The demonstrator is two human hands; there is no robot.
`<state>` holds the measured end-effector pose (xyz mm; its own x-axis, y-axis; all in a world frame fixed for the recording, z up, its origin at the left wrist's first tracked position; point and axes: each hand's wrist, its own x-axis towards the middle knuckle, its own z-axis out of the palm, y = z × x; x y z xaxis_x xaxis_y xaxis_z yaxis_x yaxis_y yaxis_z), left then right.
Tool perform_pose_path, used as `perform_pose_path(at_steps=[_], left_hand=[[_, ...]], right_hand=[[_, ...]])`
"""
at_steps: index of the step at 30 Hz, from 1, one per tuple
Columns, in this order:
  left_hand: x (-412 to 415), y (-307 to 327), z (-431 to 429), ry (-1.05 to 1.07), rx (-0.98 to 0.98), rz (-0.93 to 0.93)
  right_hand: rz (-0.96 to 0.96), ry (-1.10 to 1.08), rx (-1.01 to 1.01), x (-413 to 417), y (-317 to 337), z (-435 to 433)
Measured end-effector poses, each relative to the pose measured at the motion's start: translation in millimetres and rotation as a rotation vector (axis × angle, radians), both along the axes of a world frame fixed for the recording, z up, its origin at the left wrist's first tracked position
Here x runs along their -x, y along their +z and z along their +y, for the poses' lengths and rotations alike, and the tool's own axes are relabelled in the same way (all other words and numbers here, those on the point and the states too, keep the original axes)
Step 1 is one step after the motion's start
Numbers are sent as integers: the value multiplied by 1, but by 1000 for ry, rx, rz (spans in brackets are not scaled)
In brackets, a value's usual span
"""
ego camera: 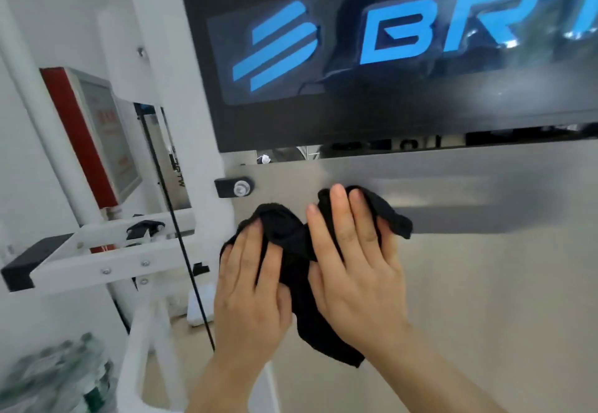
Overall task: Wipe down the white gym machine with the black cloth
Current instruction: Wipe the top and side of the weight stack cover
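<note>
The white machine fills the view: its post stands left, a black sign sits far above, and a grey panel spreads right and near. The cloth lies bunched against that panel, directly under both hands, its long axis running far to near with a tail hanging between the wrists. The right hand presses its far part with straight fingers and is nearer the broad panel on the right. The left hand lies flat on the cloth's left fold, nearer the post. Whether either thumb pinches the cloth is likely but hidden.
</note>
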<state>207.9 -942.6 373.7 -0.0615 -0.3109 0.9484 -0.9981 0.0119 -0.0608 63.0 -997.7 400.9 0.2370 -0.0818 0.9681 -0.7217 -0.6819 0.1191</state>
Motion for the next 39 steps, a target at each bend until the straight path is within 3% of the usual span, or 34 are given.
perform_pose_path(at_steps=[3, 5, 9, 12, 13, 16, 22, 27, 32, 35, 39], left_hand=[[-13, -1, 12, 64, -72, 141], [-14, 5, 19, -5, -95, 246], [-14, 18, 31, -327, -90, 438], [-10, 25, 44, -684, -66, 877], [-8, 28, 46, -737, -52, 947], [-11, 41, 33, -645, 28, 928], [-34, 61, 7, -509, 24, 1063], [-49, 39, 4, -630, -139, 1398], [-31, -30, 27, -559, -300, 1400], [-32, -6, 26, -568, -330, 1332], [-48, 59, 10, -640, -155, 1187]], right_hand=[[114, 20, -4, -35, -5, 13], [137, 34, -19, -48, -4, 19], [154, 75, -41, -51, 0, 23], [187, 104, -33, -41, -3, 23], [186, 123, -37, -39, -5, 26], [150, 148, -64, -35, -9, 32], [73, 173, -74, -45, -10, 34], [204, 87, -159, -61, -22, 40], [333, 95, -217, -55, -64, 45], [302, 121, -217, -51, -65, 48], [164, 190, -204, -61, -35, 52]])
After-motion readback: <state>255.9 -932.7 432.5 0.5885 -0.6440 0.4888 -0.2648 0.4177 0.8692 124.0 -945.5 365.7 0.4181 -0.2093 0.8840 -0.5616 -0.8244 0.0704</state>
